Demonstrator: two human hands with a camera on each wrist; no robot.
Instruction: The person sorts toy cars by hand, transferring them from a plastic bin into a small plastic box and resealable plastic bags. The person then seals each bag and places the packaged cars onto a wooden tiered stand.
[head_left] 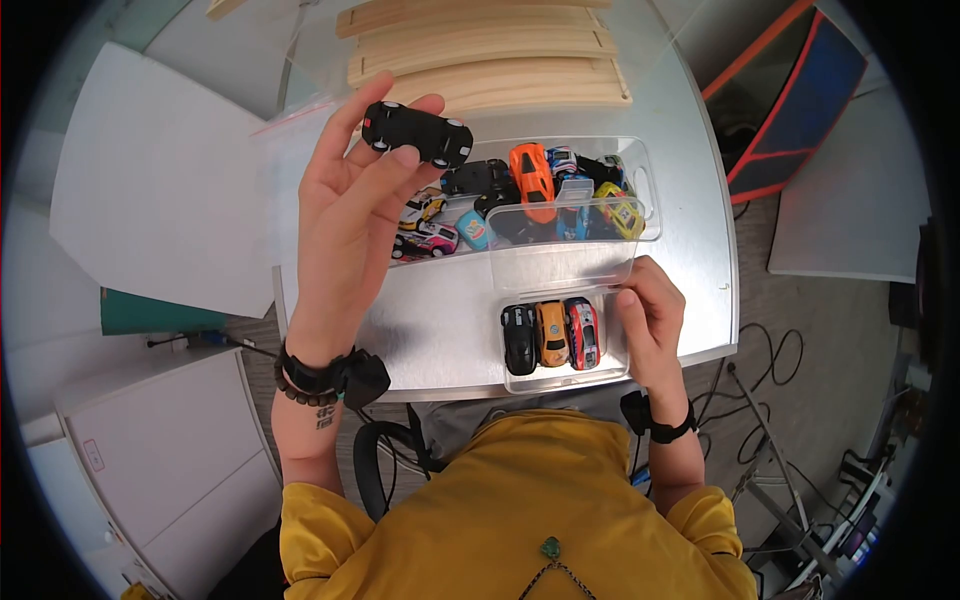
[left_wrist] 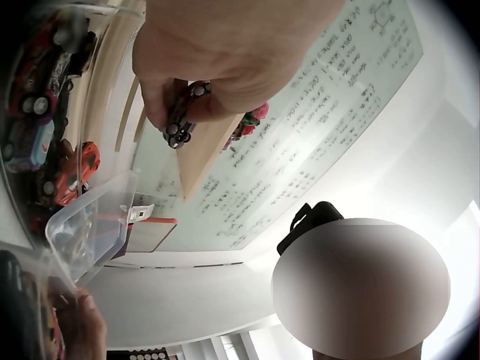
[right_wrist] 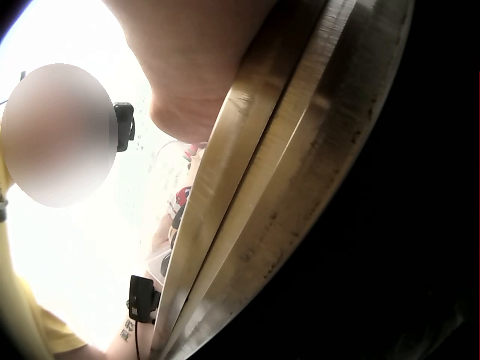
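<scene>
My left hand (head_left: 343, 205) is raised over the left part of the table, pinching a black toy car (head_left: 418, 134) between thumb and fingers. The car's dark underside and wheels face the head camera. Lower down, my right hand (head_left: 652, 315) grips the right side of a small clear plastic box (head_left: 520, 384) near the table's front edge. Its clear lid (head_left: 555, 268) stands raised at the back. Inside sit a black toy car (head_left: 518, 340), a yellow-orange toy car (head_left: 552, 333) and a red-and-white toy car (head_left: 583, 333), side by side.
Behind the small box is a longer clear bin (head_left: 648, 180) with several toy cars, among them an orange toy car (head_left: 533, 175) and a yellow toy car (head_left: 620, 212). Wooden slats (head_left: 490, 82) lie at the table's back. Cables (head_left: 775, 375) run over the floor at right.
</scene>
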